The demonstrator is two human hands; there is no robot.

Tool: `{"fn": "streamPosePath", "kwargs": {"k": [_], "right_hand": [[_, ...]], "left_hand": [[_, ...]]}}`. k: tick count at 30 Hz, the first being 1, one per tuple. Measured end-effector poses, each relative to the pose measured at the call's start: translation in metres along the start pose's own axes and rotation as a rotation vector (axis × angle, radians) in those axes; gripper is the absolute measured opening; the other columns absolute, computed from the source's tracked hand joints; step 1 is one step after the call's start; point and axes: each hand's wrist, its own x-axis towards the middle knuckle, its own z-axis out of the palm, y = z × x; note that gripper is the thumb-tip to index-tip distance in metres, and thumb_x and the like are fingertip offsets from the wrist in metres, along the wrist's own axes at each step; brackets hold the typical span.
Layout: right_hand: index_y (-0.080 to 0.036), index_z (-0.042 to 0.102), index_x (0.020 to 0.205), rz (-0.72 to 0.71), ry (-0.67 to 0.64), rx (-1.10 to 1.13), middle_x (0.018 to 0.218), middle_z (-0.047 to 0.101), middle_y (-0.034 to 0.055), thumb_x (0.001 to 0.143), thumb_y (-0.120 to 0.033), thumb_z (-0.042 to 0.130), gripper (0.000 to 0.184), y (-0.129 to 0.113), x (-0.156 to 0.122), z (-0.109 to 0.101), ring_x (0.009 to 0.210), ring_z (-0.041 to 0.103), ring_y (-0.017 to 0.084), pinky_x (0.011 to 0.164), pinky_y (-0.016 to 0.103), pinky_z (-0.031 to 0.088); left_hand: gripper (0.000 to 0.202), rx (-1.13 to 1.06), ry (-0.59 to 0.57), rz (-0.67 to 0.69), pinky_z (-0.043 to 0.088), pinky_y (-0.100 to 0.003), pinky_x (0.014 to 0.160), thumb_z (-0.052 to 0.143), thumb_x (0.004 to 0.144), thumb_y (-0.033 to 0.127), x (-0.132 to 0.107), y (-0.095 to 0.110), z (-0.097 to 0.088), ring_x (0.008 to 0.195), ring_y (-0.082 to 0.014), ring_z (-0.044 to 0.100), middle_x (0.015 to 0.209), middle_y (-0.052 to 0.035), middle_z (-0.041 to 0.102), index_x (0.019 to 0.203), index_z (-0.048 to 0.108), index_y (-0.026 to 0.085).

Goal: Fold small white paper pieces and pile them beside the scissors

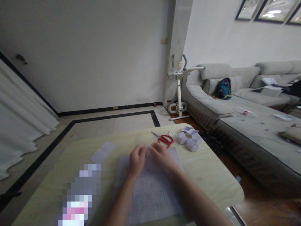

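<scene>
My left hand and my right hand meet over the far part of a large printed or written sheet. Fingers of both are pinched on a small whitish piece of paper, partly hidden and blurred between them. Just beyond my right hand lie red-handled scissors, blades pointing to the far left. To their right sits a cluster of folded paper pieces. A creased rectangular slip of paper rests left of my left hand.
The pale wood-look table has a rounded right corner. A pixelated patch covers something at its left. Beyond stand a white exercise machine and a grey sofa with a blue bag. A white curtain hangs at the left.
</scene>
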Motion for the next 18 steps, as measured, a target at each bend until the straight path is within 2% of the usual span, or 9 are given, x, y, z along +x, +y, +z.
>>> {"fn": "streamPosePath", "kwargs": {"k": [5, 12, 15, 18], "right_hand": [[-0.016, 0.052, 0.069, 0.01, -0.038, -0.002, 0.065, 0.053, -0.0019, 0.083, -0.026, 0.052, 0.017, -0.0032, -0.0017, -0.0007, 0.061, 0.049, 0.011, 0.056, 0.022, 0.036], [-0.016, 0.053, 0.071, -0.04, -0.02, -0.008, 0.068, 0.056, -0.0001, 0.085, -0.023, 0.047, 0.016, -0.0024, 0.0002, -0.0027, 0.066, 0.052, 0.013, 0.061, 0.023, 0.039], [-0.017, 0.051, 0.07, -0.065, -0.051, -0.09, 0.066, 0.054, -0.0009, 0.085, -0.024, 0.048, 0.017, -0.0019, -0.001, -0.003, 0.063, 0.05, 0.012, 0.058, 0.023, 0.036], [-0.017, 0.051, 0.07, -0.069, -0.05, -0.12, 0.065, 0.053, -0.0014, 0.086, -0.026, 0.047, 0.019, -0.003, -0.0027, -0.0018, 0.062, 0.049, 0.012, 0.056, 0.022, 0.035]], "left_hand": [[0.027, -0.035, -0.006, 0.0, 0.04, -0.02, 0.053, 0.051, 0.084, 0.038, 0.0009, 0.0036, -0.0012, 0.054, -0.0121, 0.052, 0.057, 0.0026, 0.054, 0.067, 0.055, 0.017], [0.024, -0.11, -0.082, -0.03, 0.046, -0.022, 0.059, 0.052, 0.083, 0.037, -0.0008, 0.0035, 0.0016, 0.067, -0.0153, 0.061, 0.073, -0.0029, 0.065, 0.08, 0.061, 0.015], [0.024, -0.066, -0.038, -0.005, 0.048, -0.023, 0.061, 0.054, 0.081, 0.037, -0.0005, -0.0004, 0.0018, 0.067, -0.0157, 0.062, 0.076, -0.0036, 0.066, 0.087, 0.062, 0.016], [0.024, -0.028, 0.01, 0.007, 0.049, -0.025, 0.064, 0.056, 0.08, 0.037, 0.0013, -0.0029, 0.0015, 0.069, -0.0166, 0.063, 0.076, -0.0044, 0.067, 0.083, 0.064, 0.015]]}}
